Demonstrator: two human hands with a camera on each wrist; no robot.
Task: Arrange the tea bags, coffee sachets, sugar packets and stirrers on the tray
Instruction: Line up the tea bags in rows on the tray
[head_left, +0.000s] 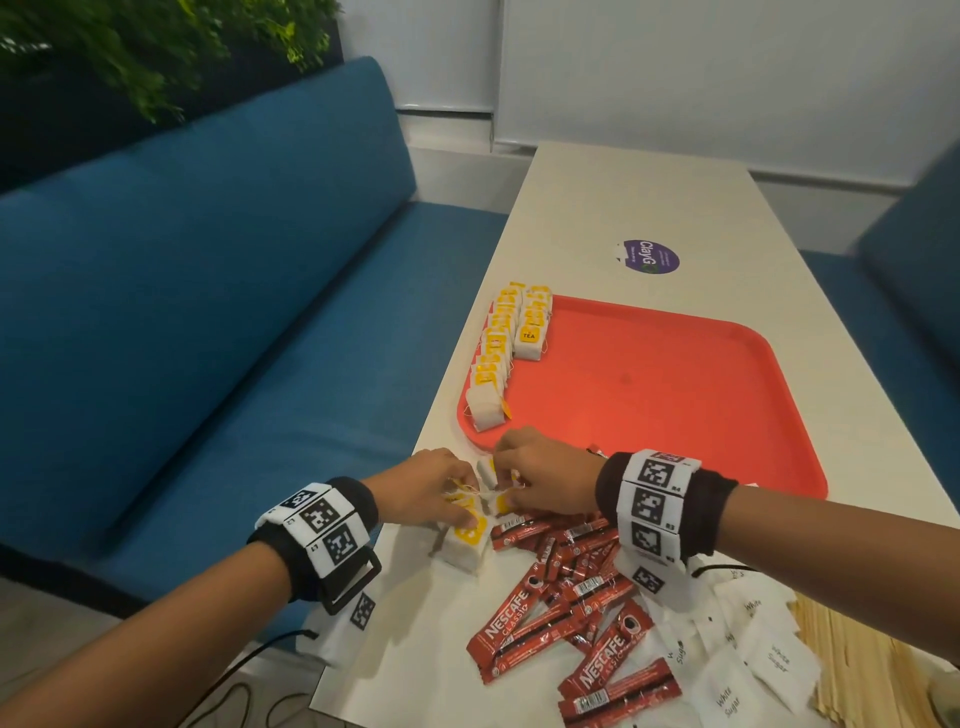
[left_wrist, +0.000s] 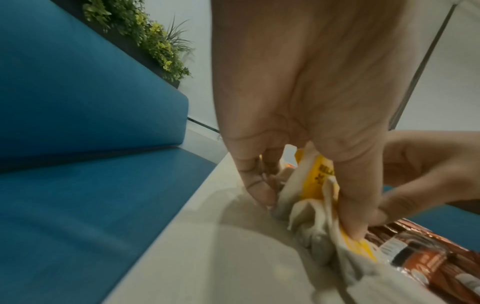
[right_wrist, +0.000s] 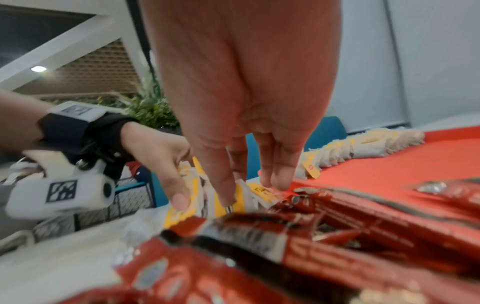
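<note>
The red coffee sachets (head_left: 524, 634) read "NESCAFE CLASSIC". White sugar packets (head_left: 774, 662) say "White Sugar". A yellow tea bag tag (head_left: 528, 335) on the tray reads "TEA". The purple sticker (head_left: 652, 257) on the table seems to read "ClayG"; its smaller print is illegible.

Soft, even indoor light, faint shadows; wide-angle edge distortion, both wrist views motion-blurred.

Left hand (left_wrist: 306, 115) fingers around bunched tea bags (left_wrist: 309, 205) on white table (left_wrist: 207, 257).
</note>
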